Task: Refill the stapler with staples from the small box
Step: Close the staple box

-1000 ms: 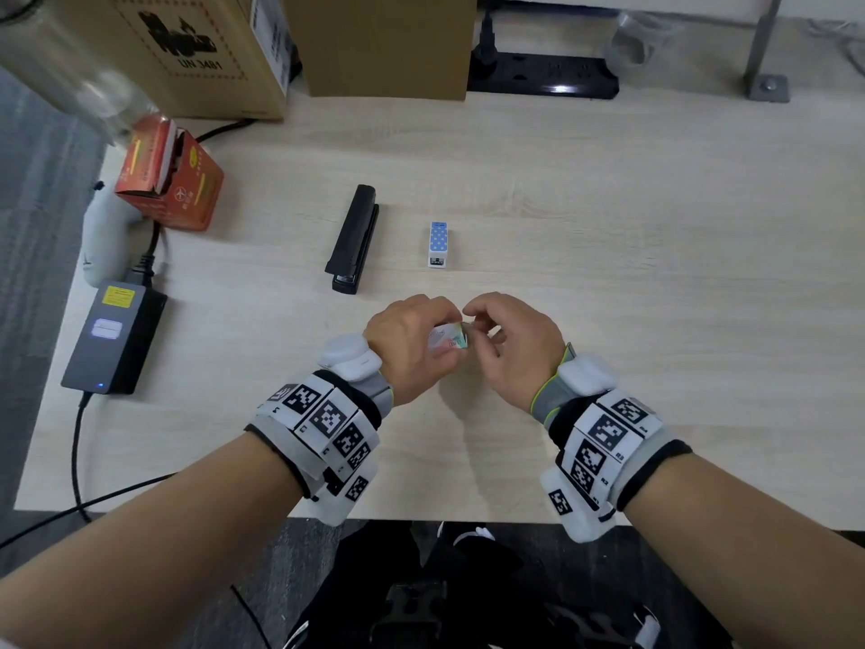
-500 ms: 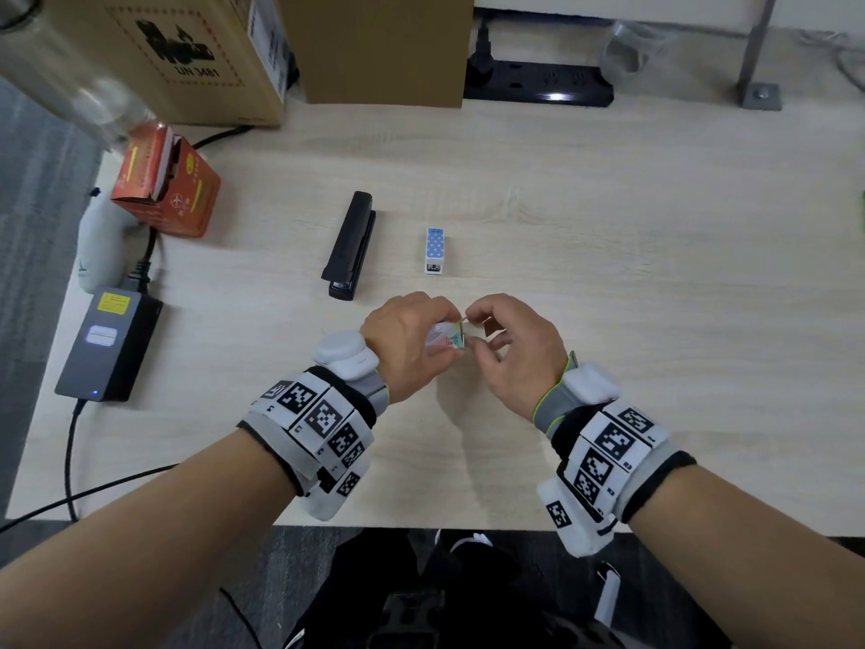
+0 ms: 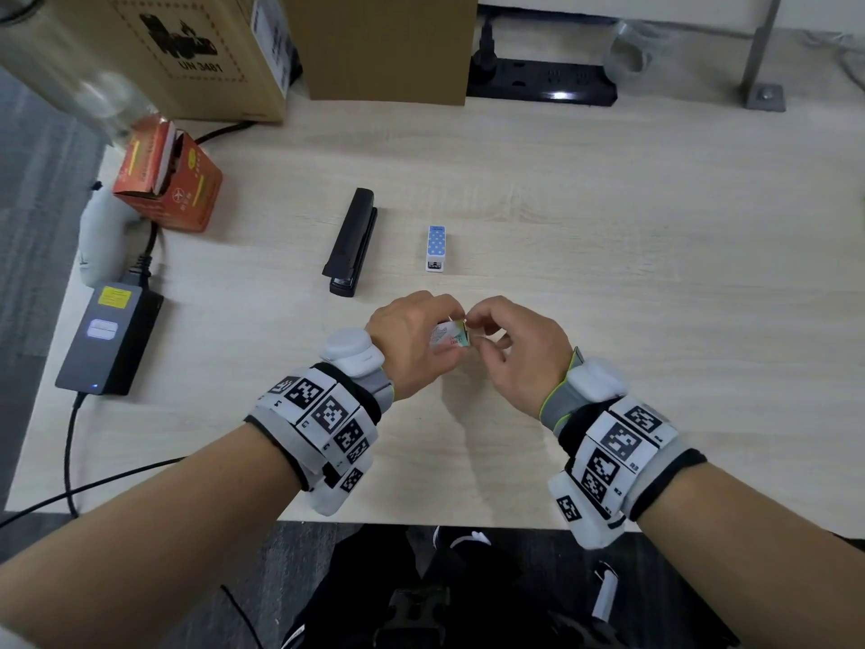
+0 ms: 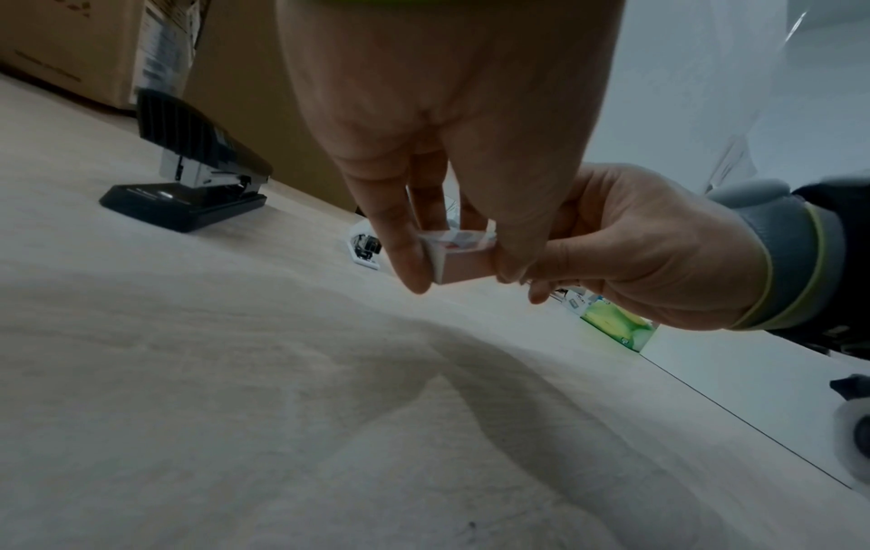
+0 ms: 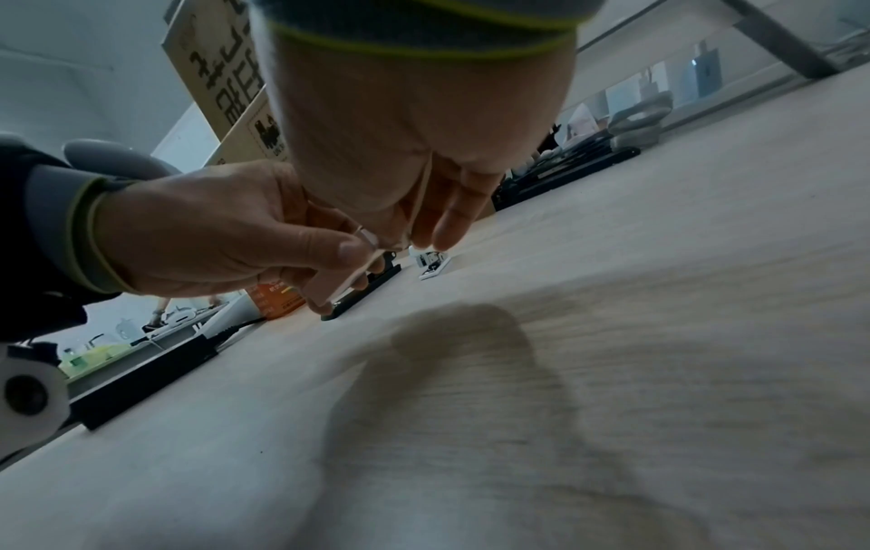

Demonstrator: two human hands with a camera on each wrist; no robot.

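Left hand [image 3: 412, 341] and right hand [image 3: 512, 348] raised together, fingers curled, each grip seemingly pinching the small box [image 3: 450, 336].

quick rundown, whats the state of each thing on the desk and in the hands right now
small box: held above the desk, end flap being worked
left hand: grips the small box
right hand: fingertips pinch the box's end
black stapler: closed, lying on the desk, untouched
blue dotted mini stapler: on the desk, untouched
orange carton: top flap open
power adapter: plugged in, blue light lit
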